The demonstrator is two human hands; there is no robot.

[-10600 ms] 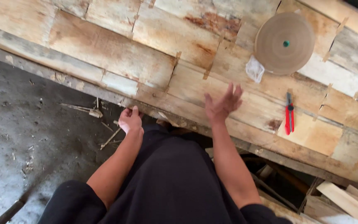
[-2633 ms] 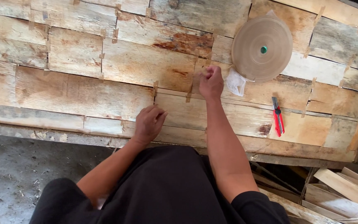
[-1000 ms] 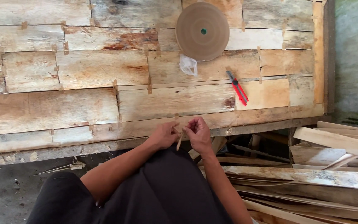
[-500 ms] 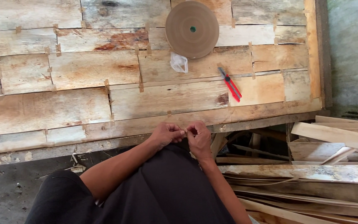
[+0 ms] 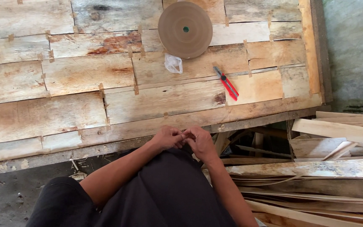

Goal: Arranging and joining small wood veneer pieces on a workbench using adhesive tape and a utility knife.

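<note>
My left hand and my right hand meet just below the near edge of a sheet of patched wood veneer, over my dark-clothed lap. Their fingers are curled together and pinch something small between them; it is too hidden to name. On the veneer beyond lie a large brown roll of paper tape, a small crumpled clear bag and a red utility knife.
Short tape strips bridge the seams between the veneer pieces. A pile of loose wood strips and boards lies at the right, beside and below the sheet. Grey concrete floor with small scraps shows at the lower left.
My right hand came back from the tape roll to the near edge. Both hands have drawn together, and the view has shifted right over the last second.
</note>
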